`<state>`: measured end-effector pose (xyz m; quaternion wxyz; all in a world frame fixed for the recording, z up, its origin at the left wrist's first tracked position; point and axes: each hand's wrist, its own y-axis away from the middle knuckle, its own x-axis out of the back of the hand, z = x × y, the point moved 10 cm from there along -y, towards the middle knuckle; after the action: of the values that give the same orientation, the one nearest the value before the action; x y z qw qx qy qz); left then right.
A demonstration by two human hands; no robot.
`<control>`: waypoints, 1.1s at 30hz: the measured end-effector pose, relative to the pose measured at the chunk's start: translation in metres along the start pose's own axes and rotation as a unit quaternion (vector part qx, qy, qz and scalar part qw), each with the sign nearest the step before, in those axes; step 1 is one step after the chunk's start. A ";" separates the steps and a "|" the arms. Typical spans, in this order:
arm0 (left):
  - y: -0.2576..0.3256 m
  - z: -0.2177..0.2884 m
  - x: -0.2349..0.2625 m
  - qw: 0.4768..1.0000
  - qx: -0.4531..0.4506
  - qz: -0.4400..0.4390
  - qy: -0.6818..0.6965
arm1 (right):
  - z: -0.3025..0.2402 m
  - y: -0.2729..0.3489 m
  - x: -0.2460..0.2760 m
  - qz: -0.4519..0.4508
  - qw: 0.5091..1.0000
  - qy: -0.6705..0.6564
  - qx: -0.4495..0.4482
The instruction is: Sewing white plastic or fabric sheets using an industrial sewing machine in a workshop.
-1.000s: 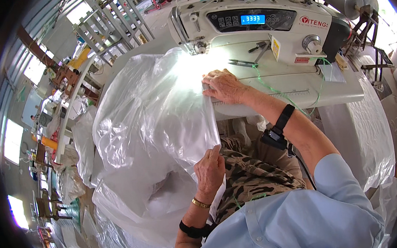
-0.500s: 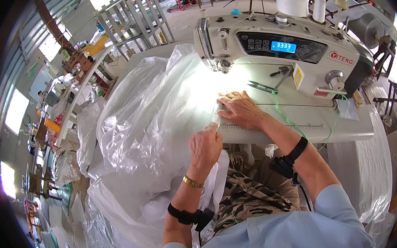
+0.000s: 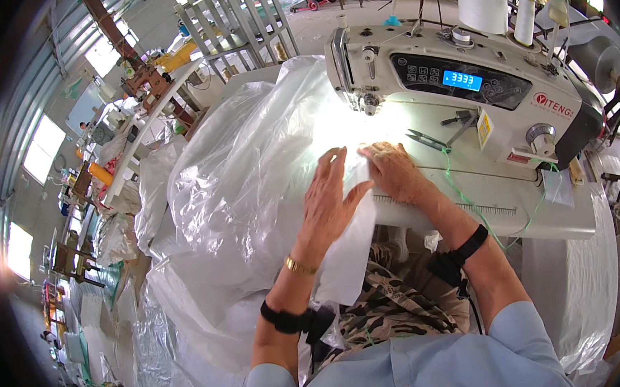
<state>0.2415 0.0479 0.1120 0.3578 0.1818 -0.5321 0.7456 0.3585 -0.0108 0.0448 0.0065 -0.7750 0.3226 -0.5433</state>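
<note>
A large translucent plastic sheet (image 3: pixel 230 177) lies bunched over the left of the sewing table and hangs down toward my lap. On it my left hand (image 3: pixel 329 203) rests with fingers stretched and thumb apart, near the sheet's right edge. My right hand (image 3: pixel 394 169) is bent over that edge just below the needle area, its fingertips curled down and closed on the sheet. The white sewing machine (image 3: pixel 453 75) stands beyond my hands, its lamp washing out the material under the needle. To the right of my right hand lie dark thread snips (image 3: pixel 427 140).
Green thread (image 3: pixel 461 190) trails across the table (image 3: pixel 564 222) by a printed ruler strip. White thread cones (image 3: pixel 482 2) stand behind the machine. A grey metal rack (image 3: pixel 241 29) is at the back left. More plastic sheeting (image 3: pixel 574 276) hangs at the right.
My left hand has moved up and forward along the sheet, its closed fingers now stretched out. My right hand stays near the edge. The whole view has shifted slightly.
</note>
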 end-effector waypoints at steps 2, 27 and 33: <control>0.033 0.016 0.027 0.999 0.007 -0.001 0.039 | 0.000 0.000 -0.001 0.015 1.000 -0.013 0.010; 0.205 0.089 -0.009 0.919 0.028 -0.345 0.187 | -0.009 0.223 -0.052 0.054 0.876 -0.398 -0.267; 0.230 0.109 -0.017 0.873 -0.037 -0.406 0.268 | -0.013 0.210 -0.078 0.025 0.940 -0.256 -0.224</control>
<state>0.0741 -0.0996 -0.0111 0.7643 0.1620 -0.3227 0.5343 0.2281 -0.1330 -0.0910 -0.0715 -0.8613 0.4424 -0.2396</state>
